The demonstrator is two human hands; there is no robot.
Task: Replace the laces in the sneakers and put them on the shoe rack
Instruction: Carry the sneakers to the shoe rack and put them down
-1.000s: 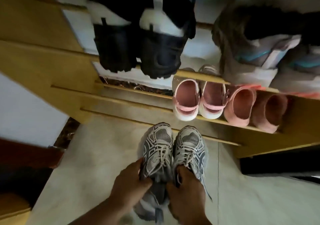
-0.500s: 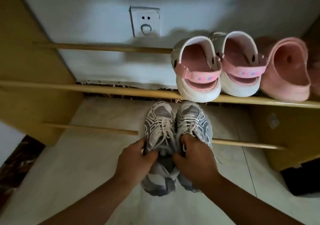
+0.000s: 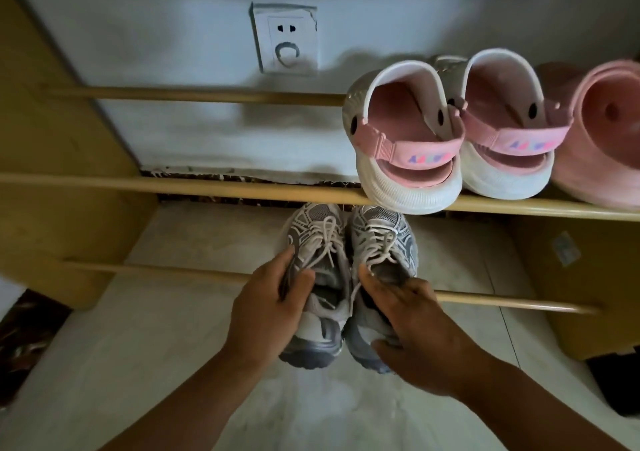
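My left hand (image 3: 263, 306) grips the left sneaker (image 3: 317, 277) at the collar, thumb on the tongue side, fingers curled round the outer edge. My right hand (image 3: 412, 329) holds the right sneaker (image 3: 381, 242) the same way, thumb pressed at the opening, fingers wrapped under the heel. Both gray sneakers sit side by side, touching, toes pointing toward the wall, white laces (image 3: 325, 239) threaded and tied.

The pair lies across the lower front rail (image 3: 502, 300) of the wooden shoe rack (image 3: 41, 208), heels on my side of it, toes just under the middle rail (image 3: 242, 190). Can't tell whether the soles rest on the rail or the floor.

Obstacles: white-and-pink clogs (image 3: 408, 145) (two, with pink heel straps) sit on the tier directly above and right of the sneakers; the nearer clog's sole overhangs the middle rail, just above the right sneaker's toe. A plain pink clog (image 3: 602, 138) sits further right, touching that pair.

Surroundings: wall socket (image 3: 285, 40) above the rear rail (image 3: 194, 94), light tiled floor (image 3: 138, 364) below, rack's right side panel (image 3: 581, 277) well apart from my hands.
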